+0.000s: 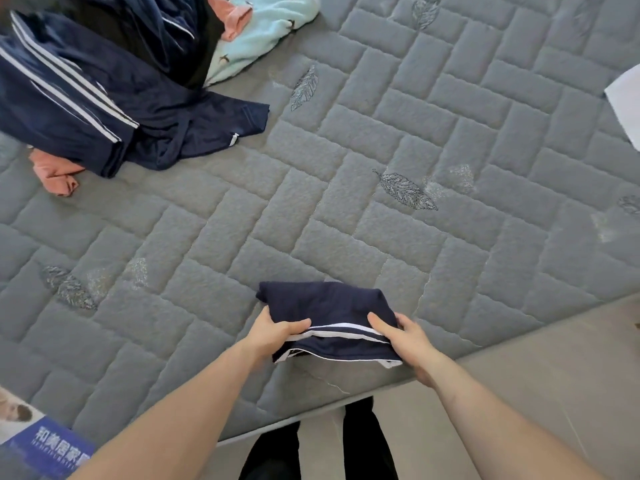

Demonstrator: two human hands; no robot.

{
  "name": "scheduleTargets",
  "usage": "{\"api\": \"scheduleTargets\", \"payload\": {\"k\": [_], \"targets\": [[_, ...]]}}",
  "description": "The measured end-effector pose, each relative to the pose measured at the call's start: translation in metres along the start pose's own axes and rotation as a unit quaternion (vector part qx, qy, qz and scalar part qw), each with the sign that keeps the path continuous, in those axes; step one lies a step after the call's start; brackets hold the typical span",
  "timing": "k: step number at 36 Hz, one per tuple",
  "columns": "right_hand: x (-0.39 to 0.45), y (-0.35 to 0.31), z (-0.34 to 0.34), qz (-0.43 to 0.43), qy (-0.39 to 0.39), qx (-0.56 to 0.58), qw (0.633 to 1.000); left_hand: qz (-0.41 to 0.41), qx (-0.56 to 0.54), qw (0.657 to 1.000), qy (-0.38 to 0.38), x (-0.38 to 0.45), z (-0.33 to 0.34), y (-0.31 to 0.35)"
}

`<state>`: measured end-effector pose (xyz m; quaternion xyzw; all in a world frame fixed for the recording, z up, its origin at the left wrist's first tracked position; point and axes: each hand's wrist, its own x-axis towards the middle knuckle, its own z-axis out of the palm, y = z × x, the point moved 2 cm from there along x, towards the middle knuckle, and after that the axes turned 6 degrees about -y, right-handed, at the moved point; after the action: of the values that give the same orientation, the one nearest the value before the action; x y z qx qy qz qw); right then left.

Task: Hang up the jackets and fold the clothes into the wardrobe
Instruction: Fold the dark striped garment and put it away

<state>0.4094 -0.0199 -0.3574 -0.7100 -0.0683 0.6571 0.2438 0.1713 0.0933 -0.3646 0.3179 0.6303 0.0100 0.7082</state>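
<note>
Early stage: both hands, left (277, 332) and right (407, 337), grip one folded navy white-trimmed garment (329, 313) at the grey quilted bed's (346, 202) near edge; navy striped tracksuit pile (86, 91), mint fleece (263, 32), probably pink top (57, 174) unfolded, wardrobe unseen.

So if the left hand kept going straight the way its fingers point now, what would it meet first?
The left hand grips the folded navy garment with its fingers pointing right, so it is already on it. Beyond lies the right hand, gripping the other end. Depth is unclear, but they look level.
</note>
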Motion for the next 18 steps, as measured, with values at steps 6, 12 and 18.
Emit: {"api": "scheduleTargets", "payload": {"k": [6,12,18], "targets": [[-0.069,-0.008,-0.006,-0.023,-0.023,0.136,0.990,0.015,-0.014,0.996,-0.091,-0.048,-0.001,0.040],[-0.188,-0.028,-0.017,-0.087,0.037,0.251,0.963,0.083,0.046,0.977,-0.189,-0.137,0.031,0.113],[-0.303,-0.028,-0.054,-0.141,0.092,0.250,0.953,0.134,0.139,0.943,-0.271,-0.236,0.089,0.178]]}}
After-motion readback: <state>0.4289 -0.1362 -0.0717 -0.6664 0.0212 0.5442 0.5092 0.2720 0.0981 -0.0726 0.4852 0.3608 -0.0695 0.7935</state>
